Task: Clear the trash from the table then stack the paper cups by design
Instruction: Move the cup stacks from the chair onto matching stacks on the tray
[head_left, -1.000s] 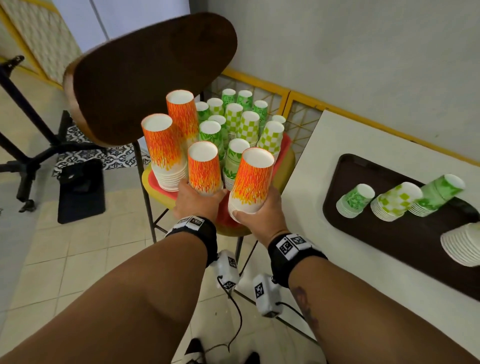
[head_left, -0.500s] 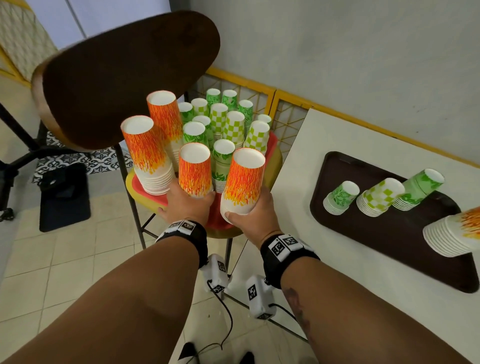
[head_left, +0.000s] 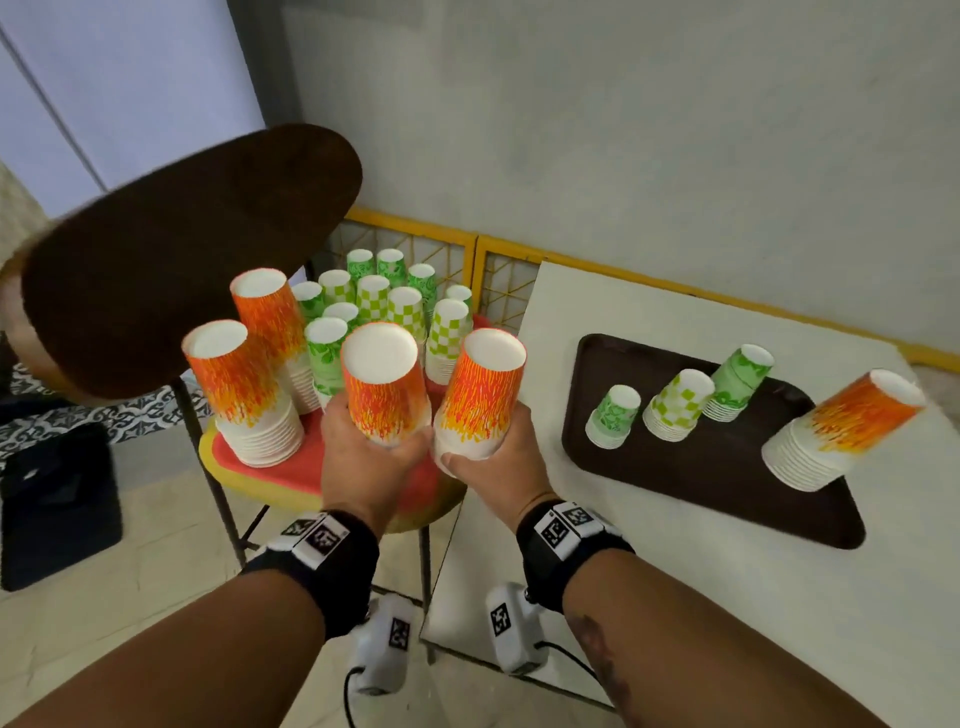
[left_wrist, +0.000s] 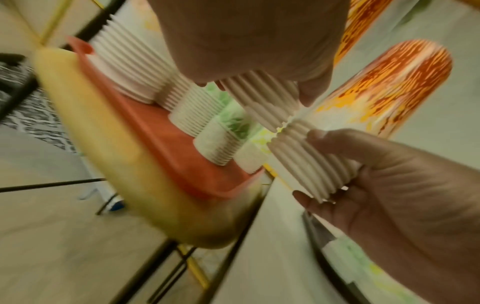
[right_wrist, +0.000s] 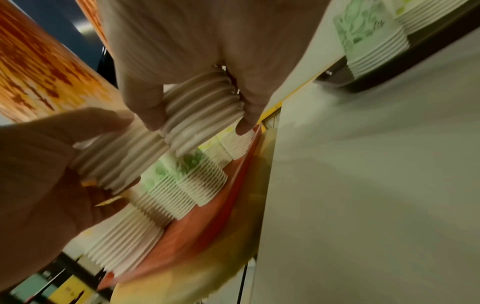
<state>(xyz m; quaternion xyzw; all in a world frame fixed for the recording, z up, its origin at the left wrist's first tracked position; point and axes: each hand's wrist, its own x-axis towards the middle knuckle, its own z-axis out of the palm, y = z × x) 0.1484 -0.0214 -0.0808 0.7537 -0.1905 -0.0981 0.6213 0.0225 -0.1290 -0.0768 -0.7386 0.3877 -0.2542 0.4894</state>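
My left hand (head_left: 371, 452) grips the base of an upside-down stack of orange flame cups (head_left: 384, 389). Beside it, my right hand (head_left: 488, 465) grips a second orange flame stack (head_left: 485, 389). Both stacks are held up over the front of the red tray (head_left: 311, 467) on the yellow chair seat. In the left wrist view my left hand (left_wrist: 259, 61) curls round its stack's white rims (left_wrist: 259, 96). The right wrist view shows my right hand (right_wrist: 202, 92) curled round the rims (right_wrist: 205, 115) of its stack. Two more orange stacks (head_left: 244, 395) and several green stacks (head_left: 374, 296) stand on the red tray.
On the white table (head_left: 649, 545) at the right lies a brown tray (head_left: 701, 473). It bears two green leaf stacks (head_left: 613, 415), a checkered stack (head_left: 675, 405) and an orange flame stack (head_left: 841, 431). The dark chair back (head_left: 182, 249) rises at the left. A black bag (head_left: 57, 504) is on the floor.
Both hands have lifted their orange stacks off the red tray and closer together. The view has swung right, showing more of the table and brown tray.
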